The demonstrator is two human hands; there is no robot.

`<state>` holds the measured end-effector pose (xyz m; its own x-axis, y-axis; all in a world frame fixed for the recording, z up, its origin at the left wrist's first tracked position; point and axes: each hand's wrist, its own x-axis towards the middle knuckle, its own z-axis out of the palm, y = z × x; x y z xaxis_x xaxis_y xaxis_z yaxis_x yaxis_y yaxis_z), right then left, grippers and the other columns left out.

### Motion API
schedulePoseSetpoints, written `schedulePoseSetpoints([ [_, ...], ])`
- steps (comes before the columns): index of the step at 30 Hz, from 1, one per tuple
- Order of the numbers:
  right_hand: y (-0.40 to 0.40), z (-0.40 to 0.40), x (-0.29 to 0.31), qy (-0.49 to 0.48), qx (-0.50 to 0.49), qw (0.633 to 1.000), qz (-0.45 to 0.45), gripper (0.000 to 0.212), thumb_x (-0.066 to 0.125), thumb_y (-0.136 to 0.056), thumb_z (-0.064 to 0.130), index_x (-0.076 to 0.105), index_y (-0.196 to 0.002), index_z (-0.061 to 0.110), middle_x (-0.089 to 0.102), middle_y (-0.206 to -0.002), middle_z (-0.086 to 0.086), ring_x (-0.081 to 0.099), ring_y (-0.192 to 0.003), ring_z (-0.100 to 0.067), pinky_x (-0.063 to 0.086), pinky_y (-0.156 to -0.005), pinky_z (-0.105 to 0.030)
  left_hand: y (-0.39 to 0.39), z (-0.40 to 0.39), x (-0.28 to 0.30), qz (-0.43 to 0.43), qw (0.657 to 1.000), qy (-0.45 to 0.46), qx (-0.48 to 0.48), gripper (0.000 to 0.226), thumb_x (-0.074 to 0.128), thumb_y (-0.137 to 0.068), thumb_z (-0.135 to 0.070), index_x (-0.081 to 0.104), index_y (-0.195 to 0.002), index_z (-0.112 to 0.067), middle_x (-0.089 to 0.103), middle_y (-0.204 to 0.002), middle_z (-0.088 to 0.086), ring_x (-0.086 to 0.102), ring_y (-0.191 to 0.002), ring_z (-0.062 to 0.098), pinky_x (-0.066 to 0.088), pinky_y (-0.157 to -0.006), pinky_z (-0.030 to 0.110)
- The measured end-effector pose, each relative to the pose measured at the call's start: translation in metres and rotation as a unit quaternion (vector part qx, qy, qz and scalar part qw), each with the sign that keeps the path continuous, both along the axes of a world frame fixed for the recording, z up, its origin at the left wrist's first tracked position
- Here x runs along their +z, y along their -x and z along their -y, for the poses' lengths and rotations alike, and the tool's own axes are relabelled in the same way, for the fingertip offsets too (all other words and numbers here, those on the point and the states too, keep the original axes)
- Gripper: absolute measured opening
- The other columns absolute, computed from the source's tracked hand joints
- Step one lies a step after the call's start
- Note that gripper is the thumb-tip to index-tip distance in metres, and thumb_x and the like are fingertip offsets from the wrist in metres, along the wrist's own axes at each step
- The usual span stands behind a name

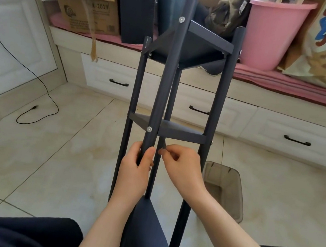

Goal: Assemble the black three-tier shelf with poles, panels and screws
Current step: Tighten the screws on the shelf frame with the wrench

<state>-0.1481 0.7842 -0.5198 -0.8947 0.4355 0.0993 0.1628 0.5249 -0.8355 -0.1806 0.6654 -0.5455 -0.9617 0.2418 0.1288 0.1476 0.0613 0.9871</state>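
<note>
The black three-tier shelf (179, 135) leans away from me between my knees, with several poles and all three panels joined. Silver screw heads show on the nearest pole (165, 85) at the far panel (210, 38) and at the middle panel. The near panel (147, 224) lies close to my lap. My left hand (135, 170) grips the nearest pole just below the middle panel. My right hand (182, 167) pinches a small grey tool or screw (162, 145) beside that pole; what it is stays unclear.
A translucent grey bin (229, 197) stands on the tiled floor to the right of the shelf. White drawers (297, 139) run under a bench holding cardboard boxes, a dark bucket and a pink tub (274, 34). A black cable (37, 106) trails at left.
</note>
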Motion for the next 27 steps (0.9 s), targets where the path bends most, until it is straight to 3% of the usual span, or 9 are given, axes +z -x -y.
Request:
schedulePoseSetpoints([
  [7, 0.005, -0.002, 0.005, -0.043, 0.008, 0.999, -0.014, 0.021, 0.056, -0.099, 0.018, 0.075, -0.096, 0.011, 0.053, -0.064, 0.019, 0.051, -0.062, 0.001, 0.035, -0.058, -0.004, -0.001, -0.001, 0.001, 0.001, 1.0, -0.004, -0.001, 0.012, 0.051, -0.102, -0.033, 0.059, -0.097, -0.028, 0.058, -0.067, -0.019, 0.057, -0.068, -0.002, 0.044, -0.062, 0.009],
  [14, 0.008, 0.003, 0.004, -0.09, 0.012, 0.995, -0.038, 0.026, 0.056, -0.099, 0.018, 0.061, -0.074, 0.021, 0.047, -0.055, 0.016, 0.049, -0.052, -0.001, 0.036, -0.055, -0.007, 0.0, 0.0, 0.001, 0.005, 1.0, -0.008, 0.001, 0.011, 0.051, -0.103, -0.032, 0.06, -0.097, -0.029, 0.057, -0.066, -0.016, 0.054, -0.064, 0.0, 0.046, -0.061, 0.011],
  [19, 0.015, 0.005, -0.005, -0.102, 0.006, 0.993, -0.057, 0.024, 0.056, -0.1, 0.022, 0.07, -0.082, 0.014, 0.051, -0.06, 0.014, 0.049, -0.056, -0.005, 0.032, -0.057, -0.01, 0.0, 0.001, 0.001, 0.002, 1.0, -0.01, 0.004, 0.012, 0.051, -0.103, -0.032, 0.061, -0.097, -0.028, 0.056, -0.066, -0.014, 0.054, -0.063, 0.0, 0.045, -0.06, 0.012],
  [24, 0.021, 0.011, -0.02, -0.072, -0.01, 0.99, -0.125, 0.02, 0.06, -0.099, 0.02, 0.076, -0.098, 0.008, 0.071, -0.079, 0.0, 0.065, -0.072, -0.013, 0.051, -0.07, -0.022, 0.001, 0.003, 0.0, 0.002, 1.0, -0.008, 0.012, 0.011, 0.051, -0.101, -0.034, 0.061, -0.098, -0.03, 0.057, -0.067, -0.014, 0.055, -0.065, 0.002, 0.045, -0.062, 0.011],
  [27, 0.028, 0.015, -0.03, -0.065, -0.025, 0.984, -0.166, 0.018, 0.062, -0.097, 0.018, 0.076, -0.094, 0.007, 0.07, -0.076, -0.002, 0.063, -0.07, -0.013, 0.053, -0.07, -0.024, 0.002, 0.003, -0.001, 0.001, 1.0, -0.009, 0.015, 0.01, 0.051, -0.102, -0.033, 0.06, -0.098, -0.03, 0.056, -0.066, -0.012, 0.054, -0.065, 0.002, 0.046, -0.062, 0.01],
])
